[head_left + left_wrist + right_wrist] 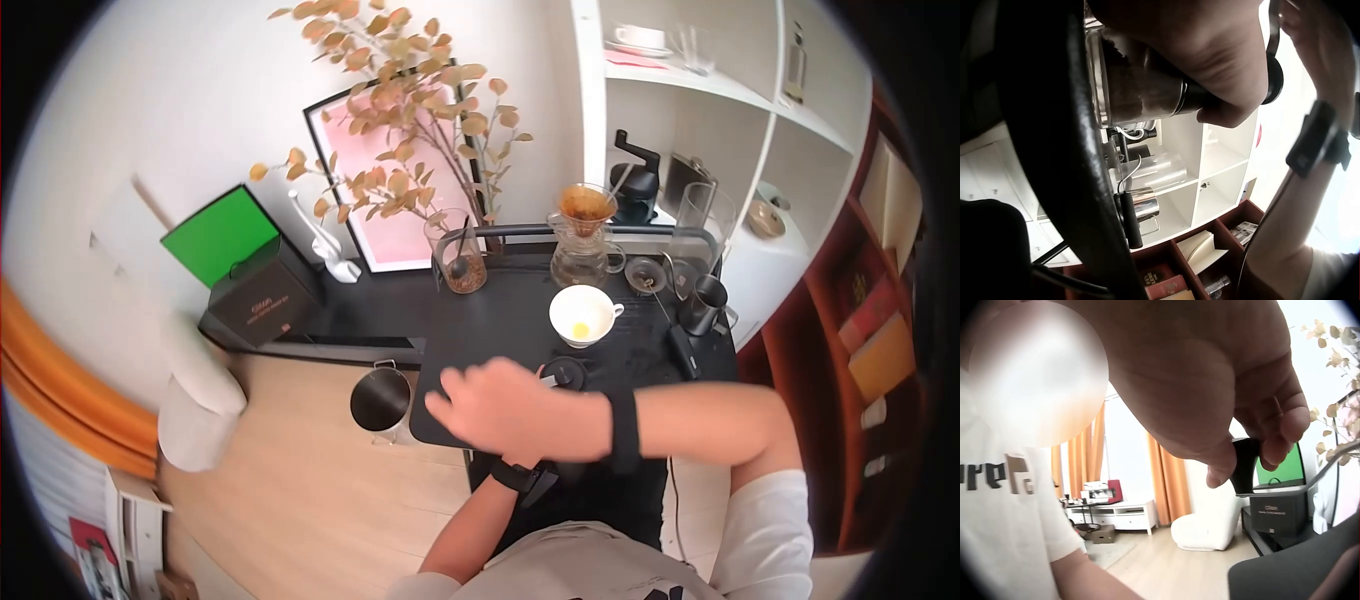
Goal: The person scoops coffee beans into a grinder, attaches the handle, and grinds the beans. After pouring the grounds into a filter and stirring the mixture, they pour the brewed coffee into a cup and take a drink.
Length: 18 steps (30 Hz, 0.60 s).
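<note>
Hands: your left hand is wrapped round the body of the hand grinder. Your right hand pinches the black knob between thumb and fingers.

Location: the grinder is at the near side of the black table, toward you from the white cup. Whether its base touches the tabletop cannot be told.

Governing relation: the knob lies off the body axis, at the outer end of the grey crank arm. In the head view, this offset runs to the left of the body. Your right forearm crosses in front of you to reach it, above your left wrist. The left hand is nearer the body; the right is at the knob. Turning would depend on keeping this offset clear of the left hand.

Orientation: the left wrist view is rolled sideways. There the long axis runs across, clear container at the left, black cap at the right. The clear cylinder behind lies the same way, so judge the grinder close to upright, cap uppermost. The knob projects upward from the arm, its own axis roughly vertical.
</note>
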Each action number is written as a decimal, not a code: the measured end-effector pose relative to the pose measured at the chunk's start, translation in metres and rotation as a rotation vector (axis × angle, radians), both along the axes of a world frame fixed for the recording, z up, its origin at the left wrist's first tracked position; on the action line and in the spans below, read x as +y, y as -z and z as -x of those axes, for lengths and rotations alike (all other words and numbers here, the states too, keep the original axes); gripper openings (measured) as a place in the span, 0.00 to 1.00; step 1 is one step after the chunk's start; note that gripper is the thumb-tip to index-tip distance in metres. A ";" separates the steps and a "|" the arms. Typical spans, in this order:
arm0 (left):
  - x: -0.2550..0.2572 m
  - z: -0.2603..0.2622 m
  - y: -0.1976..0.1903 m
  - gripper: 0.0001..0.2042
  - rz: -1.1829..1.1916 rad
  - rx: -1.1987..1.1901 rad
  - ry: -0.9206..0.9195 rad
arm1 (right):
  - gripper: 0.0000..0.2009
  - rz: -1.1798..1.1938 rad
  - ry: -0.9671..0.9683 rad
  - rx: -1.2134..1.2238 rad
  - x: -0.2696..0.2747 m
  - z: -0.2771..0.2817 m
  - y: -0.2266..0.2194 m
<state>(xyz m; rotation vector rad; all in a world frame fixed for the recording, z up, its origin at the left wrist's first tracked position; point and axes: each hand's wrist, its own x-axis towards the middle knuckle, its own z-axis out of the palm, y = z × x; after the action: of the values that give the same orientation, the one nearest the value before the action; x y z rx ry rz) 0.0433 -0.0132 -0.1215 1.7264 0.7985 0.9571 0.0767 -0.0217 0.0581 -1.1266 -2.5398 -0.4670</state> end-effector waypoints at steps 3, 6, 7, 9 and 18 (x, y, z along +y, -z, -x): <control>0.030 -0.009 0.056 0.25 0.074 -0.316 0.070 | 0.08 0.093 0.064 -0.104 0.056 -0.025 -0.016; 0.020 -0.001 -0.008 0.20 -0.232 -0.236 0.077 | 0.09 0.279 0.333 -0.265 0.081 -0.063 -0.040; 0.020 -0.001 -0.008 0.19 -0.241 -0.231 0.078 | 0.11 0.297 0.369 -0.213 0.084 -0.082 -0.039; 0.018 0.000 -0.016 0.18 -0.265 -0.242 0.072 | 0.10 0.384 0.425 -0.183 0.068 -0.116 -0.045; 0.017 0.002 -0.024 0.21 -0.283 -0.249 0.035 | 0.12 0.760 0.677 -0.269 -0.081 -0.150 -0.085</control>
<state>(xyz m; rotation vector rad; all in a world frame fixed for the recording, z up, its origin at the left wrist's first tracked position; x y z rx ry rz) 0.0411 0.0040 -0.0978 1.8052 0.4866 1.2803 0.2270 -0.1025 0.1427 -2.3558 -2.5526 0.2770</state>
